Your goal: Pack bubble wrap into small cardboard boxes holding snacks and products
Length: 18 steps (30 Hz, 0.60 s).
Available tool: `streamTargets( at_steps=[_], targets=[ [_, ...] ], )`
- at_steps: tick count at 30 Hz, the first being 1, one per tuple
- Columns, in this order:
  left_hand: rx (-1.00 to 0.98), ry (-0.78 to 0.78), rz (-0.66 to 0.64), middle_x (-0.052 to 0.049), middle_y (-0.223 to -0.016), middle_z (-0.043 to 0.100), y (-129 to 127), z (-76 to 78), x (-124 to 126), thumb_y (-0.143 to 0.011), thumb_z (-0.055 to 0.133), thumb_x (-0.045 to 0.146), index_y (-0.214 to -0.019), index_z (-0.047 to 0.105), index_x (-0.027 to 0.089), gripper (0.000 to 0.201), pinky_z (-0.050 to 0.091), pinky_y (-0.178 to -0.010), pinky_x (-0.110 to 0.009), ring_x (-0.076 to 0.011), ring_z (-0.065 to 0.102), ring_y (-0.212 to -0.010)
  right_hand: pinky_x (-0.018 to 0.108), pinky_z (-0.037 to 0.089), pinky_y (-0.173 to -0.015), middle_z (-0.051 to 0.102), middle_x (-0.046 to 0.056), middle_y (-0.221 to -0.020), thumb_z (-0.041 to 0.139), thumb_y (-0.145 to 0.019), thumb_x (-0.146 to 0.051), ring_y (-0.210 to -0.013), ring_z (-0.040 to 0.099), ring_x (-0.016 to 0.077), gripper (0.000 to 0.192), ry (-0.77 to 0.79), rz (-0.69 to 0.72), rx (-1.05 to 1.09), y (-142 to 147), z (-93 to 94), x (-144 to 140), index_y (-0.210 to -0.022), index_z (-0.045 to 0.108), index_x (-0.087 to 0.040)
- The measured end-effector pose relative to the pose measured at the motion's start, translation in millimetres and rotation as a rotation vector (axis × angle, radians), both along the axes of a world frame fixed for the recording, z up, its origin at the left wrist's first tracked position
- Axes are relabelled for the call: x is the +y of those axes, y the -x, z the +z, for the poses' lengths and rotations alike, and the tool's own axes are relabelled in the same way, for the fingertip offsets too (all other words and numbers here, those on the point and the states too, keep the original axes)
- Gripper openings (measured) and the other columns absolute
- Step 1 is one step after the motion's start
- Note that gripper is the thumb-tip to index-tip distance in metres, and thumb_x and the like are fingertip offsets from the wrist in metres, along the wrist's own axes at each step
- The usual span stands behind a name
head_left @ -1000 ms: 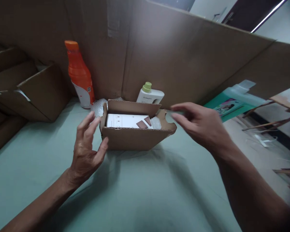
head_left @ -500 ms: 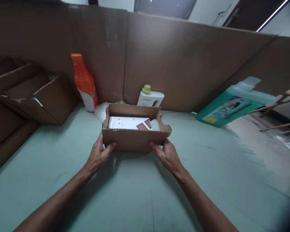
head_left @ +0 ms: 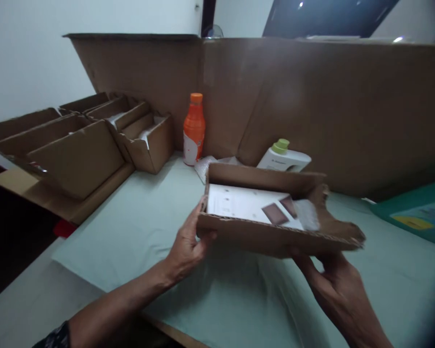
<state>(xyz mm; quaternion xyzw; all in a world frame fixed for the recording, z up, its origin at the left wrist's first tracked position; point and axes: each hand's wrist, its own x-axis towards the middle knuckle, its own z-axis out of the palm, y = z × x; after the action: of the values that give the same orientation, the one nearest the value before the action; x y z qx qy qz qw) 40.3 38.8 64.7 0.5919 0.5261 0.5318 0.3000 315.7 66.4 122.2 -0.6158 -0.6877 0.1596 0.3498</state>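
Head view: the open carton (head_left: 252,236), probably light, stiff and best held below its ragged rim, was above the bench (head_left: 126,227), inward from the near edge, the grips of left hand (head_left: 188,249) and right hand (head_left: 340,285) pinching its lower ends.

Plain room, home or workshop I can't tell | cloth-covered worktop (head_left: 130,217) | cardboard screen (head_left: 351,101) | white wall (head_left: 29,58) | orange bottle (head_left: 195,123)

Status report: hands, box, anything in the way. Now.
Left hand gripping left end of box, right hand under its right end. Box open-topped, white carton inside. White bottle behind, partly hidden by box.
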Motion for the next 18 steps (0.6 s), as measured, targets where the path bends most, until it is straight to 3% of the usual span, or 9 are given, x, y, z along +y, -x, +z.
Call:
streamTargets(
  at_steps=[3,7,12,16,18],
  targets=[
    [-0.011,0.036,-0.031,-0.017,-0.138,0.062,7,-7.8,-5,-0.092,0.059,0.038,-0.147,0.046,0.017,0.060,0.045,-0.112,-0.047,-0.0303,0.056,-0.131,0.033,0.041,-0.037,0.062,0.001,-0.051,0.062,-0.079,-0.063,-0.038,0.049,0.0204,0.040,0.065,-0.021,0.001,4,-13.3,-13,-0.077,0.064,-0.024],
    [-0.037,0.106,0.121,-0.016,-0.134,0.064,48,-18.7,-33,-0.093,0.058,0.040,-0.139,0.052,0.017,0.052,0.046,-0.109,-0.045,-0.0284,0.059,-0.128,0.034,0.046,-0.043,0.067,0.002,-0.064,0.060,-0.083,-0.054,-0.042,0.051,0.0184,0.034,0.142,0.166,0.090,54,-36.3,-6,-0.085,0.065,-0.021],
    [-0.052,0.142,0.503,-0.012,-0.125,0.068,93,-24.2,-61,-0.090,0.062,0.051,-0.133,0.056,0.019,0.054,0.045,-0.109,-0.042,-0.0277,0.060,-0.124,0.036,0.055,-0.068,0.074,0.008,-0.095,0.061,-0.086,-0.045,-0.078,0.067,0.0250,0.033,0.167,0.497,0.236,136,-49.6,48,-0.106,0.065,-0.019],
    [-0.049,0.065,0.788,-0.011,-0.128,0.066,125,-28.5,-60,-0.089,0.066,0.048,-0.139,0.052,0.020,0.059,0.038,-0.115,-0.041,-0.0270,0.057,-0.127,0.038,0.055,-0.084,0.072,0.010,-0.116,0.064,-0.082,-0.031,-0.100,0.067,0.0272,0.042,0.189,0.838,0.300,219,-48.7,105,-0.120,0.060,-0.016],
    [-0.031,0.029,0.879,-0.011,-0.127,0.066,141,-31.4,-53,-0.089,0.066,0.045,-0.141,0.052,0.020,0.060,0.039,-0.115,-0.043,-0.0268,0.059,-0.123,0.038,0.054,-0.091,0.071,0.009,-0.121,0.065,-0.078,-0.025,-0.106,0.066,0.0261,0.050,0.186,0.926,0.297,260,-46.3,130,-0.127,0.058,-0.016]
  ],
)
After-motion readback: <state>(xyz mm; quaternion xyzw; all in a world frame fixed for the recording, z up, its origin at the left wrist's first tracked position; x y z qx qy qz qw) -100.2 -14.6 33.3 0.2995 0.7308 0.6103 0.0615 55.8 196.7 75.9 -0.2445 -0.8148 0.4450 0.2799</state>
